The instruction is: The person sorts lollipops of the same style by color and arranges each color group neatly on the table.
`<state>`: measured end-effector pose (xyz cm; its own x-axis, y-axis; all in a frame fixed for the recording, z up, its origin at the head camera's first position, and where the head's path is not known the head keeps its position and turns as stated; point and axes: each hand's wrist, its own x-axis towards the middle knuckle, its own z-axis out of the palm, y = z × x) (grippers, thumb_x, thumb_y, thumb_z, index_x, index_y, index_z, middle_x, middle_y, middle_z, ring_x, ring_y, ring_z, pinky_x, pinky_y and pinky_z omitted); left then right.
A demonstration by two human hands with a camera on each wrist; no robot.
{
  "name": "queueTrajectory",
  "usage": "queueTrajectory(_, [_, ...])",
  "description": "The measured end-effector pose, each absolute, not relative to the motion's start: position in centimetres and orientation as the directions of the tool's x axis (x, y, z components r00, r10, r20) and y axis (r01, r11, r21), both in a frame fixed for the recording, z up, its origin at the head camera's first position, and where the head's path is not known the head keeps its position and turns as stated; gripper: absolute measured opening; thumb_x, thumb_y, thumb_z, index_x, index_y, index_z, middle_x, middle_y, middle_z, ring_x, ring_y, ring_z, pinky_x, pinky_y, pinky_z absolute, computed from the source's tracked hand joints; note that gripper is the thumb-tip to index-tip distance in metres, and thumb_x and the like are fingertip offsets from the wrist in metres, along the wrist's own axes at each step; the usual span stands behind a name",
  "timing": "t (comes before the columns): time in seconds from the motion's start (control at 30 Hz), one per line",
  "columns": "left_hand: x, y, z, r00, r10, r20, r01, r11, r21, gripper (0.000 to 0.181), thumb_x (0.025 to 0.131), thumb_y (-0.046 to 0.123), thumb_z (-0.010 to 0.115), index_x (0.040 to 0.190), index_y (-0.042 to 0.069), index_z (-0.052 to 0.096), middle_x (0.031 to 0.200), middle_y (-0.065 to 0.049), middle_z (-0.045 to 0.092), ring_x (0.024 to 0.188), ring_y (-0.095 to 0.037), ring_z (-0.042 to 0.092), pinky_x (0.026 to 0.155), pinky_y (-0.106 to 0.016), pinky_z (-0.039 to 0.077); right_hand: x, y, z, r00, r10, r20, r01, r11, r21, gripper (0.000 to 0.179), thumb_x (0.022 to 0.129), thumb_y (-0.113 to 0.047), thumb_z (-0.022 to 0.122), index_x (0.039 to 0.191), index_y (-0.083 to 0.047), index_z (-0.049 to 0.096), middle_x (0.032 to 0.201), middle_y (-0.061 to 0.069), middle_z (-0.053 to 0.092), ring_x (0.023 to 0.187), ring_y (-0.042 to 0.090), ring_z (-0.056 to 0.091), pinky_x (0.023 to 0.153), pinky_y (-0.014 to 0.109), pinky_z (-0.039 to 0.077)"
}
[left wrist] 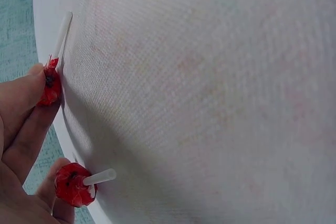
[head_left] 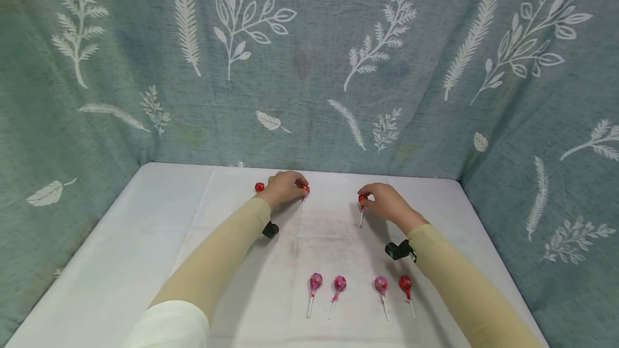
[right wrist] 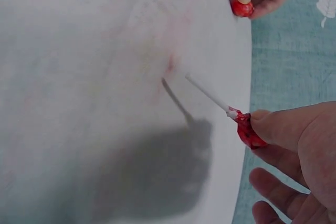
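Toward the back of the table, my left hand (head_left: 285, 187) pinches the head of a red-wrapped lollipop (left wrist: 50, 85) between thumb and finger, its white stick pointing toward me. A second red lollipop (head_left: 259, 187) sits just left of that hand; in the left wrist view it is close to the other fingers, and I cannot tell whether they touch it. To the right, my right hand (head_left: 385, 201) pinches another red lollipop (right wrist: 247, 129) by its wrapped head. Its stick points down and toward me, and its shadow falls apart from it, so it is held above the cloth.
Nearer the front lie a purple-pink lollipop (head_left: 316, 281), a pink-red one (head_left: 340, 283), a pink one (head_left: 380, 284) and a red one (head_left: 405, 283), sticks toward me. White cloth covers the table (head_left: 145, 240). A patterned green curtain (head_left: 309, 122) stands behind and at both sides.
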<state>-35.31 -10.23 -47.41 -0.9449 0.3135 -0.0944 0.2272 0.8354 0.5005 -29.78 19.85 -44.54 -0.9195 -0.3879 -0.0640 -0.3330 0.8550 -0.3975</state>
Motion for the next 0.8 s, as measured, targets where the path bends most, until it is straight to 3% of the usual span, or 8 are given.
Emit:
queueTrajectory(0.47, [-34.8,-9.9,-47.3,-0.947,0.307,-0.091,0.230,0.849,0.475,0.025,0.087,0.035,0.077,0.109,0.024,0.074,0.101,0.011,0.069,0.109,-0.025,0.057,0.094,-0.051,0.036,-32.3,16.3,-45.4,-0.903,-0.421,-0.081,-0.342,0.821,-0.457,0.031,0.096,-0.016,0.067,0.125,-0.005,0.067,0.116,0.006,0.068,0.113,0.024,0.061,0.092,0.040,0.050])
queueTrajectory(0.8, [-34.9,-9.8,-47.5,-0.957,0.273,-0.095,0.198,0.858,0.473,0.023,0.086,0.035,0.078,0.107,0.025,0.074,0.099,0.012,0.069,0.105,-0.022,0.059,0.094,-0.051,0.035,-33.3,13.0,-45.6,-0.898,-0.434,-0.075,-0.360,0.822,-0.442,0.033,0.095,-0.015,0.067,0.126,-0.006,0.066,0.111,0.007,0.069,0.105,0.022,0.063,0.089,0.040,0.051])
